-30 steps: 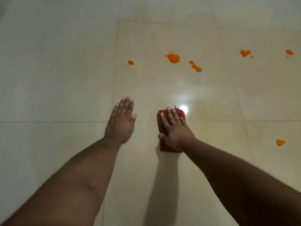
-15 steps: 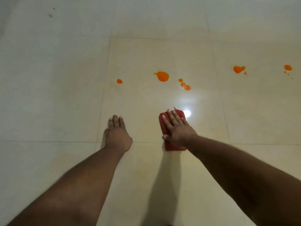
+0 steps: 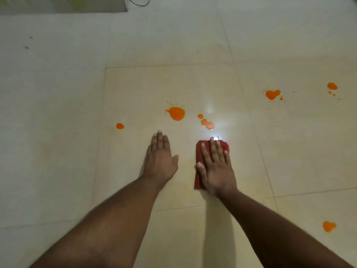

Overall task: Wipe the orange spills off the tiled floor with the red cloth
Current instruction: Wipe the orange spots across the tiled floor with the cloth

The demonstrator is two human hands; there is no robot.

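A folded red cloth [image 3: 201,149] lies flat on the cream tiled floor [image 3: 135,89], pressed down by my right hand [image 3: 216,167] with fingers spread over it. My left hand [image 3: 161,159] rests flat on the bare tile just left of the cloth, holding nothing. Orange spills lie ahead: a large blot [image 3: 176,113], a chain of three drops [image 3: 206,122] just beyond the cloth's far edge, and a small dot [image 3: 120,126] to the left. More orange marks sit far right: a heart-shaped one [image 3: 272,94], another [image 3: 332,86], and one near right [image 3: 329,226].
A pale cabinet base or wall edge [image 3: 63,6] runs along the top left, with a dark cable [image 3: 139,2] beside it. A bright light reflection [image 3: 215,138] glares on the tile at the cloth's far edge. Small dark specks [image 3: 27,47] lie at far left.
Both hands and the cloth have moved forward toward the spills. My left hand has shifted right, closer to the cloth. The view has tilted up, showing more floor ahead.
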